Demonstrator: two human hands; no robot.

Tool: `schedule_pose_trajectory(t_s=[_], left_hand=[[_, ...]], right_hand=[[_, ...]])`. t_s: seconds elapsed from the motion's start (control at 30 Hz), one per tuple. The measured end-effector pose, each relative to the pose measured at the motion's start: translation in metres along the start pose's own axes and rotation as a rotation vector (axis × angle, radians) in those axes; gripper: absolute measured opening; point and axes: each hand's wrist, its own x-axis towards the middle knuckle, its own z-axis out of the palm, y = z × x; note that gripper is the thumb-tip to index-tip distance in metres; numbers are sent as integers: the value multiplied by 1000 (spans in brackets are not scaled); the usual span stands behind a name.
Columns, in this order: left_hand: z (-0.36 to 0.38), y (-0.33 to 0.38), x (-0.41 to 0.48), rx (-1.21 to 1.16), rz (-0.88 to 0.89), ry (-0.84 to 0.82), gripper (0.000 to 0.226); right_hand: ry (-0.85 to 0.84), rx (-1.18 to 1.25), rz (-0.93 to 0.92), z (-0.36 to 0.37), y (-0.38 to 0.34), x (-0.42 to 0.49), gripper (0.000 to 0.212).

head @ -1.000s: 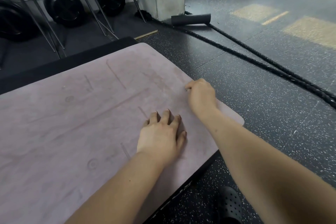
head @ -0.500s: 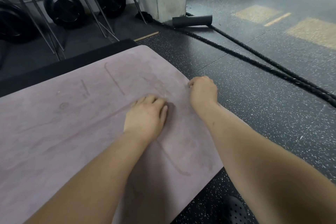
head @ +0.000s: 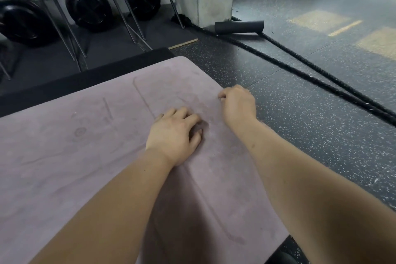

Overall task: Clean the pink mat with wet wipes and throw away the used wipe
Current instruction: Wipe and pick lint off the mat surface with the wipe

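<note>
1. The pink rectangular suede-like mat (head: pixel 75 156) is lying flat, filling the frame from 9 to 5 o'clock. Its long axis is running from 8 to 2 o'clock, with its short end facing 2 o'clock.
2. It is looking thin, light and floppy, likely to ruck under rubbing, so that end edge is the place to hold.
3. The left hand (head: pixel 174 135) is pressing down mid-mat with fingers bent; any wipe beneath is hidden.
4. The right hand (head: pixel 237 105), at 1 o'clock of the left, is gripping the end edge with curled fingers beside the dark speckled rubber floor (head: pixel 300 135).

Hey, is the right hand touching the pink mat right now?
Touching. The head view shows the right hand at the right edge of the pink mat, fingers curled round that edge with no gap showing.
</note>
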Motion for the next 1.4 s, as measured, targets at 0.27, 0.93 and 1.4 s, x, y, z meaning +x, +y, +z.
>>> schedule_pose_trajectory(t_s=[0.27, 0.93, 1.4], left_hand=[[-2, -8, 5, 20, 31, -29, 39], [4, -38, 27, 177, 94, -167, 56], [-2, -48, 35, 223, -36, -278, 69]], right_hand=[[-67, -44, -203, 7, -14, 24, 21], [7, 8, -53, 32, -27, 87, 33], [41, 115, -165, 47, -47, 117, 19]])
